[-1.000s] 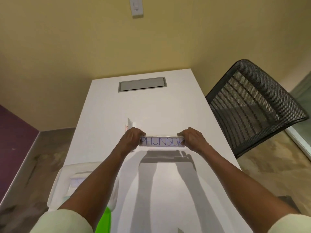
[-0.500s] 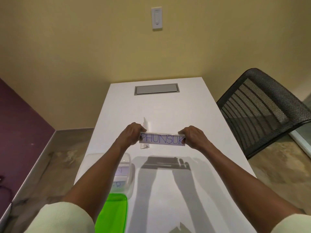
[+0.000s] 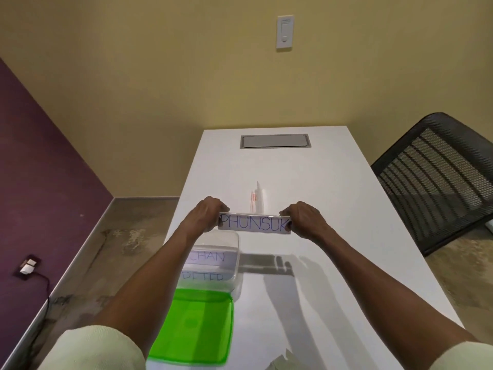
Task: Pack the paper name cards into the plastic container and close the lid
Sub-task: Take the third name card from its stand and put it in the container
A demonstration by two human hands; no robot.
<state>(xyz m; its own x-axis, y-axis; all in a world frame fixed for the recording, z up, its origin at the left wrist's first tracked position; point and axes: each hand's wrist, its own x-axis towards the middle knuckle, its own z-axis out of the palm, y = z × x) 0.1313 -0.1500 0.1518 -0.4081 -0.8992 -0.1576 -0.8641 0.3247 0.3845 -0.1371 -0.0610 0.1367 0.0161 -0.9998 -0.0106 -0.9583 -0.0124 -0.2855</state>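
Note:
A white paper name card (image 3: 254, 222) reading PHUNSUK hangs above the white table (image 3: 320, 263). My left hand (image 3: 204, 214) pinches its left end and my right hand (image 3: 304, 218) pinches its right end. Below my left forearm stands an open clear plastic container (image 3: 234, 260) with two lettered cards inside, partly hidden by the arm. The bright green lid (image 3: 197, 327) lies flat on the table just in front of the container.
A small clear upright holder (image 3: 257, 197) stands on the table behind the held card. A grey cable hatch (image 3: 274, 141) is set in the far end. A black mesh chair (image 3: 437, 180) stands at the right.
The card and both hands have shifted slightly left, now closer to the container. The view has tilted, bringing the container and green lid more fully into sight.

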